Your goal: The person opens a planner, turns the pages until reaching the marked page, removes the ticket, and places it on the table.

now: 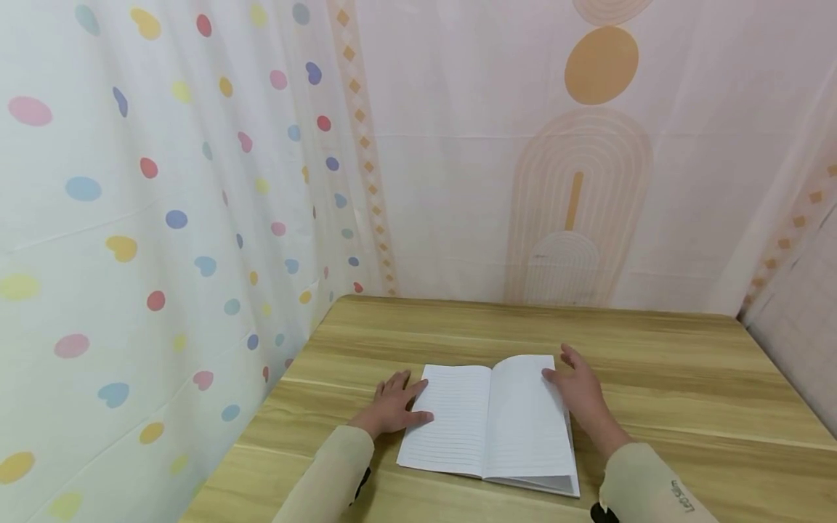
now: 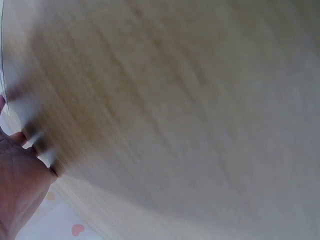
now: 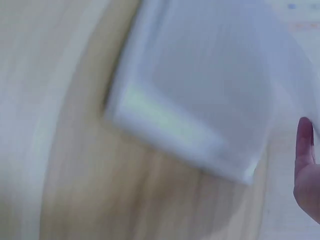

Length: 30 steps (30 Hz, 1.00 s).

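An open notebook [image 1: 451,421] with lined white pages lies on the wooden table. My left hand [image 1: 392,408] rests at its left edge, fingers spread, with thumb and index fingertip on the left page. In the left wrist view only part of that hand [image 2: 22,180] shows, at the left border. At the upper right edge, my right hand [image 1: 582,388] holds a loose page [image 1: 526,414] by its side, thumb on top. This page is raised off the pages beneath, its lower corner lifted. In the right wrist view the thumb [image 3: 304,142] meets the page edge; the view is blurred.
The wood-grain table [image 1: 686,392] extends around the notebook. A dotted curtain [image 1: 196,240] hangs along the left side, and a pale patterned curtain [image 1: 451,181] hangs behind the table's far edge.
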{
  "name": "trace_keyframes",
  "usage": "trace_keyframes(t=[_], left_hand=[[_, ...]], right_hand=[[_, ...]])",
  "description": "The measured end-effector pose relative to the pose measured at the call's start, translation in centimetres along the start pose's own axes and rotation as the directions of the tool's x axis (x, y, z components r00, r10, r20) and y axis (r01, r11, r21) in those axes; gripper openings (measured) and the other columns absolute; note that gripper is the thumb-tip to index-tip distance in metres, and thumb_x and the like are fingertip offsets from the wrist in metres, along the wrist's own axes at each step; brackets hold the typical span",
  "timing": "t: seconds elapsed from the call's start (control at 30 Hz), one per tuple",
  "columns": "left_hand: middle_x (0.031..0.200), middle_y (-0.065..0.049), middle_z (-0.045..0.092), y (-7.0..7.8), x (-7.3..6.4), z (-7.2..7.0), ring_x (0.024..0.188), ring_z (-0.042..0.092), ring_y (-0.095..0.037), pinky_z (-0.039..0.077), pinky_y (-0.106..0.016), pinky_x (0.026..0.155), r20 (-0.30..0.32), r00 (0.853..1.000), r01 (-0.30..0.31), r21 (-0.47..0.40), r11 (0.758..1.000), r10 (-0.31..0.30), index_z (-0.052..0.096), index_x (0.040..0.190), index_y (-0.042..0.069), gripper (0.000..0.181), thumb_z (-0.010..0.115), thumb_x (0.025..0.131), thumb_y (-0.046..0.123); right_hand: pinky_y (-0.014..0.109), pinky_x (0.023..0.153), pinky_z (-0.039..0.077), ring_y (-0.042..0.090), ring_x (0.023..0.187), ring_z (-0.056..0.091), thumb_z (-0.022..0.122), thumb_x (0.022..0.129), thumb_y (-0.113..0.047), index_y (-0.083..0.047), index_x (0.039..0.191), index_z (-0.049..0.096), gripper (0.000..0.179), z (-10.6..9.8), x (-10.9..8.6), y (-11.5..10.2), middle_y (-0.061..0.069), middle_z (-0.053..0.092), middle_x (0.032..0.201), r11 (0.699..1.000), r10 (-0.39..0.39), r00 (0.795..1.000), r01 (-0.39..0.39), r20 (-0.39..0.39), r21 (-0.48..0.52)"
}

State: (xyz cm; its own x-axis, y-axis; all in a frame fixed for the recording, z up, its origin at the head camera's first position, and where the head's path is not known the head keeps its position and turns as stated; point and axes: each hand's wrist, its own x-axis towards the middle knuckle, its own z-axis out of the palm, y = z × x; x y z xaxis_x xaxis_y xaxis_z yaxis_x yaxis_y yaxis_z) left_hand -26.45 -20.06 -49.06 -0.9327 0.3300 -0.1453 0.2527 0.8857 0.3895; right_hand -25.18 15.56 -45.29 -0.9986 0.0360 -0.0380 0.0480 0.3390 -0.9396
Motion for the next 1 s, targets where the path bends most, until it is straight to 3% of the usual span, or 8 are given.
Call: trace_keyframes(t=[0.23, 0.37, 0.5, 0.6, 0.67, 0.8, 0.9, 1.0], left_hand=[[0.160, -0.024, 0.018, -0.1, -0.1, 0.0, 0.148, 0.011, -0.042, 0.007, -0.061, 0.116, 0.008, 1.000, 0.000, -0.007, 1.000, 0.000, 0.040, 0.153, 0.014, 0.077, 0.064, 0.092, 0.053], [0.160, -0.024, 0.018, 0.0, -0.1, -0.1, 0.148, 0.010, -0.042, 0.007, -0.061, 0.116, 0.008, 1.000, 0.000, -0.008, 1.000, 0.000, 0.040, 0.153, 0.015, 0.077, 0.064, 0.092, 0.054], [0.160, -0.023, 0.019, 0.0, -0.1, -0.1, 0.148, 0.011, -0.042, 0.007, -0.061, 0.116, 0.008, 1.000, 0.000, -0.001, 1.000, 0.000, 0.040, 0.153, 0.015, 0.077, 0.064, 0.092, 0.054], [0.160, -0.024, 0.019, 0.0, -0.1, -0.1, 0.148, 0.011, -0.042, 0.007, -0.061, 0.116, 0.010, 1.000, -0.002, -0.005, 1.000, 0.002, 0.040, 0.153, 0.015, 0.077, 0.064, 0.092, 0.055], [0.160, -0.024, 0.018, -0.1, 0.0, -0.1, 0.148, 0.011, -0.043, 0.007, -0.061, 0.116, 0.011, 1.000, -0.008, -0.009, 1.000, 0.008, 0.040, 0.153, 0.014, 0.076, 0.064, 0.092, 0.053], [0.159, -0.025, 0.019, -0.5, 0.1, 0.1, 0.148, 0.012, -0.043, 0.007, -0.061, 0.116, -0.002, 0.999, -0.034, -0.008, 0.999, 0.034, 0.041, 0.152, 0.012, 0.064, 0.061, 0.098, 0.038], [0.157, -0.027, 0.024, -0.7, 0.3, 0.2, 0.146, 0.016, -0.045, 0.010, -0.063, 0.114, -0.041, 0.997, -0.058, -0.010, 0.998, 0.058, 0.044, 0.150, 0.007, 0.051, 0.051, 0.102, 0.026], [0.154, -0.028, 0.031, -0.8, 0.3, 0.1, 0.144, 0.022, -0.047, 0.013, -0.066, 0.113, -0.092, 0.994, -0.068, -0.054, 0.996, 0.063, 0.048, 0.145, 0.002, 0.045, 0.040, 0.107, 0.023]], right_hand=[[0.027, 0.074, 0.055, 0.017, 0.088, 0.066, 0.049, 0.104, -0.011, 0.004, 0.154, 0.026, 0.057, 1.8, -0.6, -2.2, 0.029, 0.050, 0.137, 0.942, 0.047, 0.997, -0.067, 0.069, 0.329], [0.027, 0.075, 0.057, 0.013, 0.079, 0.067, 0.042, 0.107, -0.009, 0.002, 0.153, 0.031, 0.049, 3.0, -1.2, -3.1, 0.028, 0.054, 0.134, 0.915, -0.022, 0.994, -0.022, 0.105, 0.402], [0.036, 0.080, 0.058, 0.026, 0.094, 0.070, 0.048, 0.105, -0.006, 0.007, 0.150, 0.034, 0.049, 4.4, -1.6, -2.7, 0.031, 0.055, 0.134, 0.948, -0.168, 0.970, 0.108, 0.179, 0.300], [0.044, 0.088, 0.055, 0.035, 0.108, 0.066, 0.057, 0.101, -0.011, 0.008, 0.144, 0.044, 0.048, 5.4, -2.0, -1.9, 0.028, 0.058, 0.131, 0.948, -0.317, 0.910, 0.314, 0.266, 0.058], [0.049, 0.094, 0.050, 0.037, 0.116, 0.061, 0.062, 0.099, -0.018, 0.004, 0.140, 0.052, 0.048, 5.9, -2.3, -1.2, 0.023, 0.060, 0.131, 0.875, -0.396, 0.852, 0.464, 0.342, -0.142], [0.055, 0.104, 0.040, 0.040, 0.127, 0.051, 0.064, 0.097, -0.034, -0.004, 0.137, 0.058, 0.051, 6.7, -2.9, -0.1, 0.020, 0.057, 0.137, 0.646, -0.431, 0.744, 0.649, 0.510, -0.401], [0.058, 0.107, 0.035, 0.040, 0.132, 0.046, 0.064, 0.095, -0.040, -0.007, 0.136, 0.060, 0.053, 7.1, -3.3, 0.4, 0.021, 0.054, 0.140, 0.548, -0.390, 0.717, 0.685, 0.578, -0.480], [0.060, 0.108, 0.032, 0.041, 0.135, 0.043, 0.065, 0.094, -0.043, -0.009, 0.136, 0.061, 0.054, 7.2, -3.6, 0.6, 0.020, 0.051, 0.142, 0.509, -0.365, 0.713, 0.691, 0.599, -0.513]])
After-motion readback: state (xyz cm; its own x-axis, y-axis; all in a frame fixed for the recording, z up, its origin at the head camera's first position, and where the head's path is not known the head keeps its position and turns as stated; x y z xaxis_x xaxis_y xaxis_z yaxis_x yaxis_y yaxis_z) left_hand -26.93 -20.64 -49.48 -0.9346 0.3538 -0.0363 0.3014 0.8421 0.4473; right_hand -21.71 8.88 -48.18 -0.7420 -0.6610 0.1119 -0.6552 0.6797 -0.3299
